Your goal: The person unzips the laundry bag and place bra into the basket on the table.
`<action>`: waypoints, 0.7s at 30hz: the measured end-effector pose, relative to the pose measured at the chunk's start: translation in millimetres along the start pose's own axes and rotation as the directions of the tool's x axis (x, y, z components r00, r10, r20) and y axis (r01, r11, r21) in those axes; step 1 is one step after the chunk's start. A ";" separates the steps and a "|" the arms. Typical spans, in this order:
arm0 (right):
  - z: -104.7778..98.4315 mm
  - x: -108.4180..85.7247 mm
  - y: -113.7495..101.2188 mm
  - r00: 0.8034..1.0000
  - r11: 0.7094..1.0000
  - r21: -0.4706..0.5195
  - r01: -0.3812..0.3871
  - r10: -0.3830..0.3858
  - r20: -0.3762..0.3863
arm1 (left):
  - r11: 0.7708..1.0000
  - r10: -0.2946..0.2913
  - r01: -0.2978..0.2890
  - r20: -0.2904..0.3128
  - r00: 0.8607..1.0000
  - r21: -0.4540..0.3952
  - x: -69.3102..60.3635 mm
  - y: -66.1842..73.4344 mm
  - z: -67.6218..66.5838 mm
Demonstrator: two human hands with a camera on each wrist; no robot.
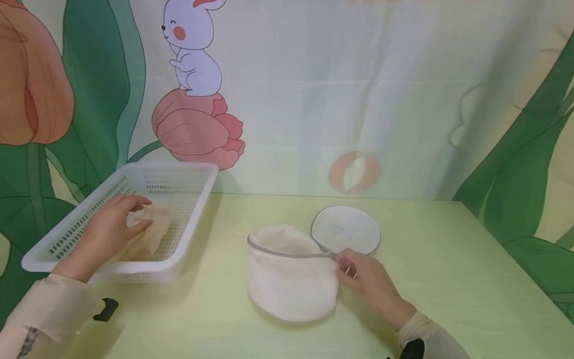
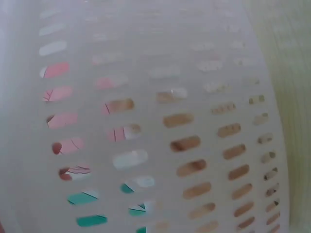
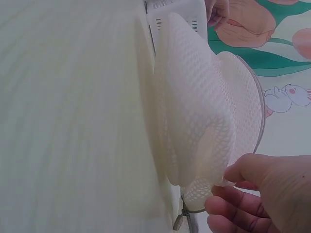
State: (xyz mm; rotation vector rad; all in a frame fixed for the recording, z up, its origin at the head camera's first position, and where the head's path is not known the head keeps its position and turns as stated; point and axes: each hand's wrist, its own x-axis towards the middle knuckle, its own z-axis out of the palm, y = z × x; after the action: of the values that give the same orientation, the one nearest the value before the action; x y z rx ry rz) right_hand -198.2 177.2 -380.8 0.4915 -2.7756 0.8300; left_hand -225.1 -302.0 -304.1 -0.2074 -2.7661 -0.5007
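A white mesh laundry bag (image 1: 292,284) with a grey-edged round mouth stands on the table, its round lid (image 1: 345,230) folded back behind it. My right hand (image 1: 369,279) pinches the bag's rim at its right side; in the right wrist view, thumb and fingers hold the mesh (image 3: 199,107) near a zipper pull (image 3: 180,221). Over the white plastic basket (image 1: 197,219) at left, my left hand (image 1: 107,227) reaches in, thumb and fingers apart, beside a pale beige folded cloth (image 1: 157,232). Whether the thumb touches the cloth is unclear.
The basket's slotted wall (image 2: 160,131) fills the left wrist view. A pale green cloth covers the table (image 1: 448,259). Behind stands a printed backdrop (image 1: 287,99) with a rabbit and tulips.
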 end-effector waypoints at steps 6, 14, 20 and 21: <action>-7.0 -1.2 0.6 0.999 0.999 -0.043 0.031 -0.032 -0.027 | 0.999 0.048 -0.049 -0.037 0.998 -0.013 0.0 14.8 -1.4; -11.8 -0.9 -0.3 0.995 0.995 -0.078 0.056 -0.062 -0.078 | 0.987 0.157 -0.159 -0.115 0.981 -0.009 0.2 43.1 1.5; -13.0 1.5 -1.2 0.989 0.993 -0.097 0.073 -0.085 -0.120 | 0.974 0.220 -0.226 -0.169 0.961 -0.016 1.3 63.9 8.8; -13.1 2.0 -1.4 0.988 0.992 -0.098 0.075 -0.087 -0.124 | 0.971 0.230 -0.237 -0.178 0.957 -0.020 1.5 67.3 10.8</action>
State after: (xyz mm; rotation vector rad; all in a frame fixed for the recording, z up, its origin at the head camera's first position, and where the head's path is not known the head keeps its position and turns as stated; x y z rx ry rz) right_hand -198.2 182.9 -368.8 0.5115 -2.6440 0.6850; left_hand -216.4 -235.6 -291.9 -0.4708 -2.5196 -0.4880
